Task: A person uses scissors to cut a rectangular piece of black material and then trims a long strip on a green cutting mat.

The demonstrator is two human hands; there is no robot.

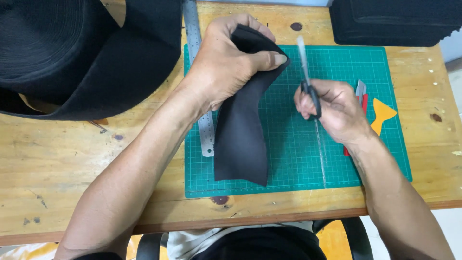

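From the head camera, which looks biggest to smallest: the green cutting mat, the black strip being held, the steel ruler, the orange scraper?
1. green cutting mat
2. black strip
3. steel ruler, partly hidden by the left hand
4. orange scraper

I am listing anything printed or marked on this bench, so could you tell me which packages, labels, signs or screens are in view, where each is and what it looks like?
No packages, labels, signs or screens are in view.
Marked items only:
Cutting mat: on the wooden table, green rectangle with pale grid lines.
Ruler: along the mat's left edge, long grey metal strip with fine graduations.
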